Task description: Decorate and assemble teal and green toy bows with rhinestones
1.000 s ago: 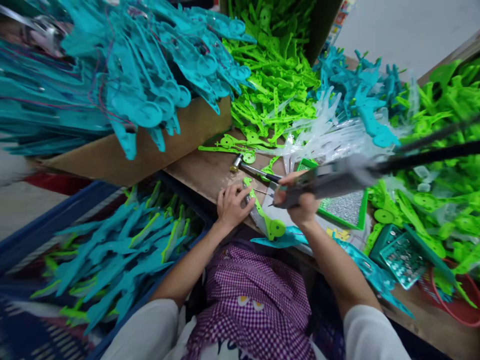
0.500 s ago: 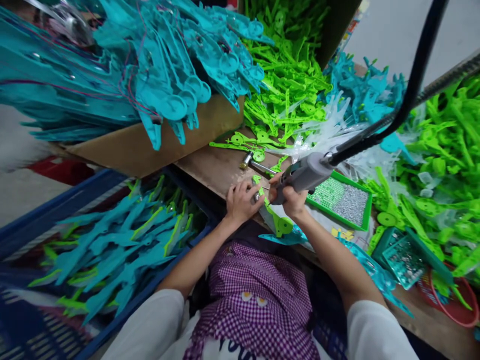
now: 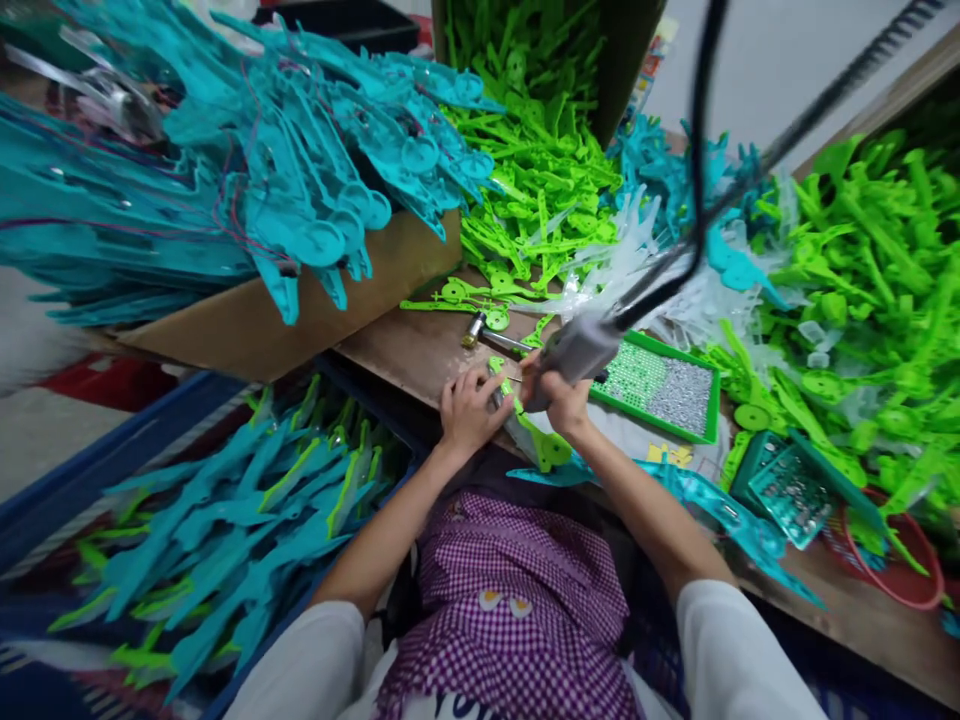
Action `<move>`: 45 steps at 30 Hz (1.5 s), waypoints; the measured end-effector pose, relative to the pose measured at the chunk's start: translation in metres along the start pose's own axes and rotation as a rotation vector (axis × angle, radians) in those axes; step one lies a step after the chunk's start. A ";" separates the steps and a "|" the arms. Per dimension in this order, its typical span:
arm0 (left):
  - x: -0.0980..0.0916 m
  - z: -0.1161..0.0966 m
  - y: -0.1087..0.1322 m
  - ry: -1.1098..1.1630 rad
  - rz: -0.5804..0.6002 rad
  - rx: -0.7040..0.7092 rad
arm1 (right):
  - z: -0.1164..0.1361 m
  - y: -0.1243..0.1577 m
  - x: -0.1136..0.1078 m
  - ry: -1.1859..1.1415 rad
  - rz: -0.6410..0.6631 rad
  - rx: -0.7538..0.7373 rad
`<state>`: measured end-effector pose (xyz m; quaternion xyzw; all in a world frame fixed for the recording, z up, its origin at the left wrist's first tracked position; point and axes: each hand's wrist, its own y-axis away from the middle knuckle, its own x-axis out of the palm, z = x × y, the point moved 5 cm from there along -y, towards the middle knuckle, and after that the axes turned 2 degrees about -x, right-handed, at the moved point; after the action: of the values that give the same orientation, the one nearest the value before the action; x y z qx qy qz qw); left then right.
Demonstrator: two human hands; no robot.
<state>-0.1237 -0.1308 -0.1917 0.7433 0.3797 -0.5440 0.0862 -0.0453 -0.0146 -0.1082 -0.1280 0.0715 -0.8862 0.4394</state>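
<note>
At six o'clock, along the bottom edge, seems to read "YOU" in dark lettering (image 3: pixel 463 709) on white cloth (image 3: pixel 421 709) below the purple checked apron (image 3: pixel 510 565), partly cut off. At one o'clock, on colourful packaging (image 3: pixel 651 65), too small to read.

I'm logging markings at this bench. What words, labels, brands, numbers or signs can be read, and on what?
"YOU", apparently, cut off at the picture's edge: white cloth below the checked apron.
Too blurred to read: coloured print behind the bright green parts.
None readable: the grey tool in the right hand.
</note>
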 end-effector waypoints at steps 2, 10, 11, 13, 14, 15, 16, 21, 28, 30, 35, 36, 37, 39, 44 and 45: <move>-0.004 0.000 0.000 0.005 0.004 -0.017 | 0.024 -0.004 -0.025 -0.098 -0.144 -0.091; -0.011 -0.081 0.000 0.274 0.375 0.370 | 0.043 -0.020 -0.123 0.144 -0.485 -0.292; -0.006 -0.089 0.000 0.288 0.488 0.413 | 0.036 -0.022 -0.128 0.149 -0.501 -0.280; 0.001 -0.094 -0.003 0.296 0.627 0.418 | 0.024 -0.026 -0.133 0.160 -0.514 -0.266; 0.003 -0.092 -0.007 0.296 0.648 0.393 | 0.019 -0.028 -0.134 0.169 -0.513 -0.257; 0.004 -0.088 -0.011 0.297 0.652 0.366 | 0.016 -0.030 -0.135 0.176 -0.508 -0.247; 0.004 -0.083 -0.016 0.299 0.650 0.341 | 0.013 -0.032 -0.136 0.177 -0.502 -0.240; 0.012 -0.069 -0.038 0.268 0.773 0.279 | 0.008 -0.035 -0.142 0.169 -0.478 -0.230; 0.027 -0.076 -0.053 0.185 1.008 0.255 | 0.005 -0.034 -0.138 0.172 -0.464 -0.220; 0.026 -0.075 -0.052 0.199 0.996 0.228 | 0.005 -0.035 -0.138 0.171 -0.468 -0.224; 0.027 -0.070 -0.049 0.230 0.978 0.212 | 0.019 -0.034 -0.149 0.142 -0.532 -0.273; 0.028 -0.070 -0.050 0.240 0.992 0.217 | 0.027 -0.031 -0.150 0.129 -0.549 -0.293; 0.030 -0.070 -0.051 0.251 1.008 0.223 | 0.036 -0.028 -0.150 0.119 -0.569 -0.309; 0.032 -0.070 -0.054 0.266 1.032 0.236 | 0.055 -0.017 -0.144 0.084 -0.595 -0.313; 0.040 -0.073 -0.057 0.326 1.067 0.293 | 0.067 0.020 -0.078 -0.091 -0.371 -0.217; 0.041 -0.072 -0.056 0.329 1.062 0.306 | 0.061 0.025 -0.060 -0.099 -0.273 -0.181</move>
<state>-0.1019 -0.0331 -0.1832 0.9107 -0.1202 -0.3523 0.1789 0.0268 0.0173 -0.0661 -0.2193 0.1110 -0.9203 0.3045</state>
